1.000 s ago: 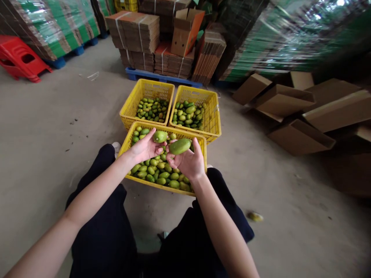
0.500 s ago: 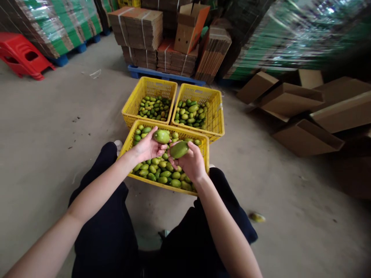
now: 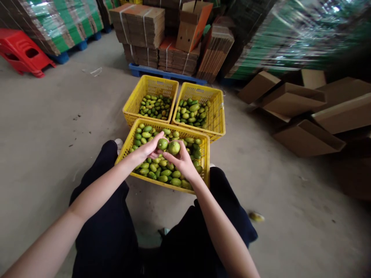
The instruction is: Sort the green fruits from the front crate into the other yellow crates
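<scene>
Above the front yellow crate [image 3: 206,166], my two hands are close together, each with a green oval fruit in its fingers. My left hand [image 3: 150,148] grips one fruit [image 3: 162,144], its end turned toward me. Right beside it, my right hand [image 3: 185,163] has thumb and fingers around a second, slightly lighter fruit [image 3: 174,148]. Whether the two fruits touch, I cannot tell. Many similar green and yellowish fruits [image 3: 165,173] fill the crate below, some hidden behind my hands.
Behind stand a left rear yellow crate [image 3: 127,107] and a right rear yellow crate [image 3: 218,129], both part filled with fruit. Bundled flat cardboard [image 3: 139,27] rests on a blue pallet [image 3: 145,71]. Open boxes [image 3: 292,100] lie right, a red stool [image 3: 26,54] left, one loose fruit [image 3: 256,216] on the floor.
My hands have drawn closer together. Both fruits have been turned so their ends face me; the right one showed its long side before. The left fruit is slightly lower.
</scene>
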Demonstrator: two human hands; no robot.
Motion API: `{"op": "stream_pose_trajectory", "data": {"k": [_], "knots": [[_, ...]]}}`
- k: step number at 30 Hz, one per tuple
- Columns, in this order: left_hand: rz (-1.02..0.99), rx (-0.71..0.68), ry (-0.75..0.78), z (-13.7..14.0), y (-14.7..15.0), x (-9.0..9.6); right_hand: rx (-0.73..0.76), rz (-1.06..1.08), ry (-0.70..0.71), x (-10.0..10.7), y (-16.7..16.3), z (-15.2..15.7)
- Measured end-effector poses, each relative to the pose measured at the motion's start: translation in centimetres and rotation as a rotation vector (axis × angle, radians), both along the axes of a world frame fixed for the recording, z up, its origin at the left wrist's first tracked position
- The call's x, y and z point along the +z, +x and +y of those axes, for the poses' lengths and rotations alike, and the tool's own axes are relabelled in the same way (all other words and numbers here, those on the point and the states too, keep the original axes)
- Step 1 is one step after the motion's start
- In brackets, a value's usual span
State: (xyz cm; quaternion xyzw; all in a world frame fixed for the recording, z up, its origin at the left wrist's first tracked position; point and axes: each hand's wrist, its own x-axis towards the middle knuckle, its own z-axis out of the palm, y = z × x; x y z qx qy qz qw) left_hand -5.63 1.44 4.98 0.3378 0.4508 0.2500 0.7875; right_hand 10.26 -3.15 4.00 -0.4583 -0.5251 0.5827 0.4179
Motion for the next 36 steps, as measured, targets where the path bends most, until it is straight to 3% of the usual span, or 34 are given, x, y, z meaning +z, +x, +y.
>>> {"op": "stream_pose_trajectory", "data": {"k": [4, 10, 18, 23, 27, 29, 31, 36], "knots": [[-0.082, 0.004, -0.059, 0.3, -0.3, 0.6, -0.007, 0.183, -0.100, 0.2, -0.4, 0.3], [-0.251, 0.188, 0.130, 0.1, -0.2, 1.5, -0.058, 0.434, -0.344, 0.2, 1.0, 2.1], [-0.226, 0.123, -0.033, 0.4, -0.4, 1.1, -0.048, 0.468, -0.474, 0.3, 1.9, 1.8], [-0.165, 0.120, 0.219, -0.2, -0.2, 1.2, -0.031, 0.368, -0.339, 0.7, 1.6, 1.6], [-0.131, 0.103, 0.309, -0.4, -0.2, 1.6, -0.153, 0.175, -0.084, 0.5, 1.4, 1.1], [-0.110, 0.089, 0.304, -0.3, -0.2, 1.6, -0.230, 0.016, 0.105, 0.4, 1.3, 0.8], [-0.066, 0.066, 0.263, -0.2, 0.0, 1.3, -0.214, -0.123, 0.248, 0.2, 1.1, 0.6], [0.136, -0.011, 0.081, -0.2, 0.7, -0.1, -0.145, -0.329, 0.324, -0.1, 0.5, 0.4]]}}
